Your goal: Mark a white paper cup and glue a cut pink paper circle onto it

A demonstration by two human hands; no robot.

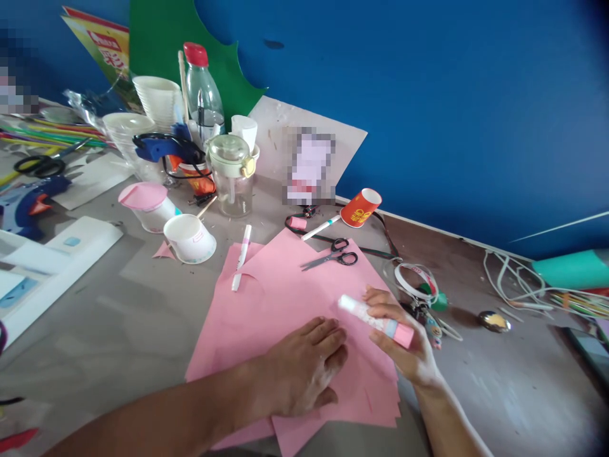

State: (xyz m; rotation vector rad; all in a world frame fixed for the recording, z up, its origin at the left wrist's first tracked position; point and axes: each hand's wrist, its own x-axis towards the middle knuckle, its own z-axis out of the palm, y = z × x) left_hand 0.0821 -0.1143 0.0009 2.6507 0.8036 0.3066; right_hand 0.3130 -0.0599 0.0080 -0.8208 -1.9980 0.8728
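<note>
My right hand (404,343) is wrapped round a glue stick (371,317) with a white end and a pink end, held over the right part of some pink paper sheets (280,304). Palm down on the same paper lies my left hand (309,362), its fingers slightly bent and the thumb apart; what is under the palm is hidden. Black-handled scissors (335,255) rest on the paper beyond both hands. A white marker (242,257) lies across the paper's left edge, and a second marker (321,227) is at its far edge.
White paper cups (190,238), one with a pink top (147,206), stand left of the paper. Behind are a lidded clear jar (233,181), a red-capped bottle (202,89) and a glue gun (171,149). A red cup (361,208) lies near the blue wall. Cables (509,273) are at right.
</note>
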